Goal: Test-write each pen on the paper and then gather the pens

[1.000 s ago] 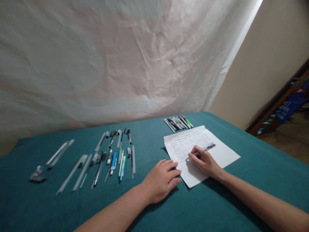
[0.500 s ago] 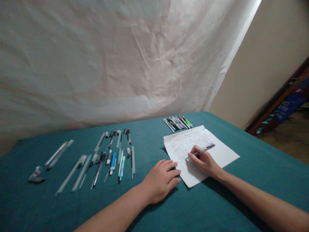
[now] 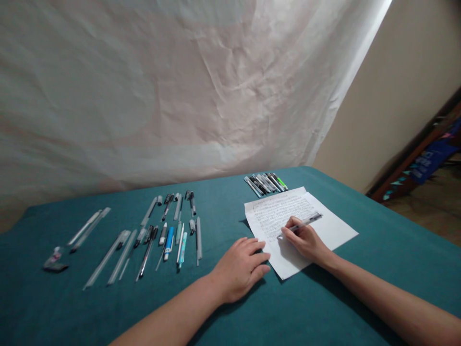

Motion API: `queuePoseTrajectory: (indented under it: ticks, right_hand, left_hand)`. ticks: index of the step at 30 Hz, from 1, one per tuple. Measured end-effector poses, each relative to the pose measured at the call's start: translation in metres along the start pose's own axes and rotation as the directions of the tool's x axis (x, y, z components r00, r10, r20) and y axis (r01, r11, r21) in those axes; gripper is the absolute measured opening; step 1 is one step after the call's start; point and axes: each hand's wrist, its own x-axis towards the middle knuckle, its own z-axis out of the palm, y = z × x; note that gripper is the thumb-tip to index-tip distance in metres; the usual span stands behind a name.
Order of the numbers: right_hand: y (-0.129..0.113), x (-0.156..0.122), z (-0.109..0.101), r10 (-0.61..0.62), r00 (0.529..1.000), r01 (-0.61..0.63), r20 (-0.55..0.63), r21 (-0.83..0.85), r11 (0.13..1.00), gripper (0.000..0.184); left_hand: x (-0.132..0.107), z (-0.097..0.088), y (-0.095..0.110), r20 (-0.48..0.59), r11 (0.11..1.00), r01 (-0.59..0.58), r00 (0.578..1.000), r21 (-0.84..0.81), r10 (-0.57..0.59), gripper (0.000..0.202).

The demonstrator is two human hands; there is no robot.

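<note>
A pen (image 3: 312, 218) with a clear barrel and dark end is pinched in my right hand (image 3: 305, 240), its tip down on a white sheet of paper (image 3: 334, 226). Rows of handwriting cover the sheet's upper left part; the words are too small to read. My left hand (image 3: 242, 266) lies flat, palm down, fingers spread, with its fingertips at the paper's left edge. It holds nothing. The paper seems to be more than one sheet, slightly fanned at the upper left corner.
The green cloth-covered table (image 3: 223, 216) bears several pen parts to the left, among them a blue tube (image 3: 168, 243), a turquoise pen (image 3: 182, 250) and clear barrels (image 3: 104, 259). Behind the paper lies a row of pens (image 3: 266, 184). A pale hanging sheet (image 3: 216, 96) closes the back.
My right hand and the pen have shifted very slightly to the right along the line of writing. The left hand stays in place; the view has moved a little.
</note>
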Motion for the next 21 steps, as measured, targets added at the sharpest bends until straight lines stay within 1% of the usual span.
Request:
queuePoseTrajectory:
  ticks: [12, 18, 21]
  right_hand:
    - [-0.0018, -0.0013, -0.0003, -0.010, 1.000, 0.010, -0.005, 0.003, 1.000, 0.021]
    - [0.0014, -0.0015, 0.0007, -0.020, 1.000, 0.020, 0.014, -0.001, 1.000, 0.018]
    - [0.0027, -0.0009, 0.0007, -0.012, 1.000, 0.012, 0.004, -0.011, 1.000, 0.019]
  left_hand:
    - [-0.0002, -0.0003, 0.0000, 0.002, 1.000, 0.002, 1.000, -0.014, -0.002, 0.034]
    - [0.0000, -0.0006, -0.0002, -0.004, 1.000, -0.005, 1.000, -0.010, 0.005, 0.034]
    - [-0.0004, -0.0008, 0.0002, -0.001, 1.000, -0.007, 1.000, -0.013, 0.007, 0.034]
